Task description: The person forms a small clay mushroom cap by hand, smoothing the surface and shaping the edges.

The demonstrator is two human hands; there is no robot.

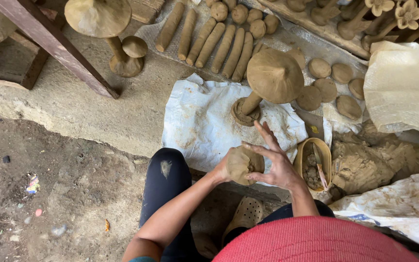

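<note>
My left hand (pixel 223 169) cups a rounded lump of brown clay (pixel 242 164) from its left side, just above my knees. My right hand (pixel 275 160) rests against the lump's right side, fingers spread and pointing up and left. Both hands are smeared with clay. Right beyond them, a clay mushroom (pixel 271 80) with a wide cap stands tilted on a stained white plastic sheet (pixel 200 121).
Several clay rolls (pixel 217 41) and flat clay discs (pixel 328 87) lie on the far slab. A taller clay mushroom (pixel 104 29) stands at upper left by a wooden leg (pixel 54 43). A small tub with a tool (pixel 314 162) and a raw clay heap (pixel 369 162) sit at right.
</note>
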